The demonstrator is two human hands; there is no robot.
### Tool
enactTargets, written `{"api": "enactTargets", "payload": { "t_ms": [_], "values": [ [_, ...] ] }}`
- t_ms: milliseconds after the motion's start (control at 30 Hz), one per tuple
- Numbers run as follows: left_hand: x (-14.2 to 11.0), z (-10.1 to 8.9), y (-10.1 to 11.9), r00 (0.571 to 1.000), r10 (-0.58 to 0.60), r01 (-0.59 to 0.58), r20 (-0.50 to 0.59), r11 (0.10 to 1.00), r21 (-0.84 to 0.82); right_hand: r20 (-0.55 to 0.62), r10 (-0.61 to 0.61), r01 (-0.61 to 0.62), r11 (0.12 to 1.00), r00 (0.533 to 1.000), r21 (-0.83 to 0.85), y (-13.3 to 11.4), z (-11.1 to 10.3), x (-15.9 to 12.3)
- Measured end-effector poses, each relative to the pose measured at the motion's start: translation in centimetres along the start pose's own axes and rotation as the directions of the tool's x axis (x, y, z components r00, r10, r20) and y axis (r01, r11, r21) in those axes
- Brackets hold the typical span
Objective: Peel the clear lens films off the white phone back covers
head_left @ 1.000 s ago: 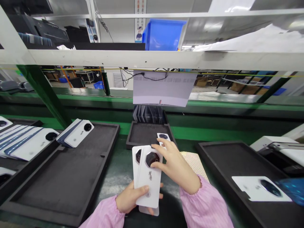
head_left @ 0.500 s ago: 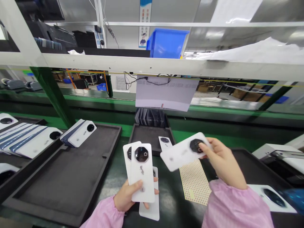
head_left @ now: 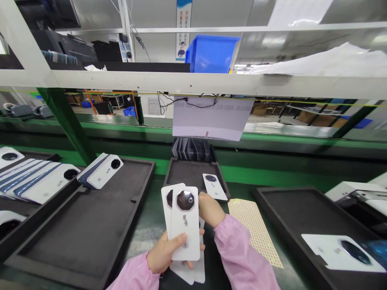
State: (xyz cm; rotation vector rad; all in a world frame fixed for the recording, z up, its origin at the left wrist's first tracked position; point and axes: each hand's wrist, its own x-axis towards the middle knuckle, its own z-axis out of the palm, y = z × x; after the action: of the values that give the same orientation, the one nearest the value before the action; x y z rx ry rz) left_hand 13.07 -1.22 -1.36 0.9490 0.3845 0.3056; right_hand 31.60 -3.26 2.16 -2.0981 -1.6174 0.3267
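My left hand (head_left: pixel 165 249) is closed on two overlapping white phone back covers. The front cover (head_left: pixel 185 225) has a dark camera window and dark characters; the other (head_left: pixel 167 201) shows behind its left edge. My right hand (head_left: pixel 211 208) is closed just behind them, its fingertips hidden. The lower end of a tilted white cover (head_left: pixel 183 273) shows under my left hand, in line with my right hand, which appears to grip its far end. Beside it, another white cover (head_left: pixel 200 268) lies on the dark green bench.
A black tray (head_left: pixel 193 172) holds a white cover (head_left: pixel 214 186) and upright dark panels (head_left: pixel 191 150). Large trays (head_left: pixel 90 225) flank me, with stacked white covers (head_left: pixel 57 185) at left and one cover (head_left: pixel 338 251) at right. A dotted sticker sheet (head_left: pixel 254 229) lies right of centre.
My right hand has moved left and inward with its cover, from over the sticker sheet to behind the covers in my left hand. The left-hand covers have shifted slightly right.
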Motion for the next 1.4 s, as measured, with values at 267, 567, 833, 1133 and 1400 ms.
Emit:
{"api": "enactTargets", "payload": {
  "t_ms": [267, 567, 833, 1133, 1400],
  "values": [
    [0.0, 0.2, -0.5, 0.999, -0.040, 0.035, 0.035, 0.990, 0.135, -0.406, -0.117, 0.277, 0.889, 0.906, 0.364, -1.4, -5.2, -2.9],
    [-0.1, 0.9, -0.2, 0.999, -0.042, 0.036, 0.012, 0.951, 0.306, -0.223, -0.090, 0.171, 0.909, 0.971, 0.379, -2.1, -5.1, -3.2],
    [-0.1, 1.0, 0.1, 0.997, -0.074, 0.078, -0.024, 0.964, 0.253, -0.106, -0.244, 0.262, 0.941, 0.964, 0.213, -2.5, -6.3, -4.3],
    [-0.1, 1.0, 0.7, 0.996, -0.075, 0.076, 0.039, 0.997, -0.009, 0.168, -0.476, 0.365, 0.819, 0.863, 0.444, -2.0, -10.0, -7.3],
    [0.0, 0.6, 0.5, 0.994, -0.082, 0.086, 0.073, 0.995, -0.055, -0.133, -0.288, 0.317, 0.881, 0.948, 0.353, -0.4, -10.5, -6.9]
  ]
}}
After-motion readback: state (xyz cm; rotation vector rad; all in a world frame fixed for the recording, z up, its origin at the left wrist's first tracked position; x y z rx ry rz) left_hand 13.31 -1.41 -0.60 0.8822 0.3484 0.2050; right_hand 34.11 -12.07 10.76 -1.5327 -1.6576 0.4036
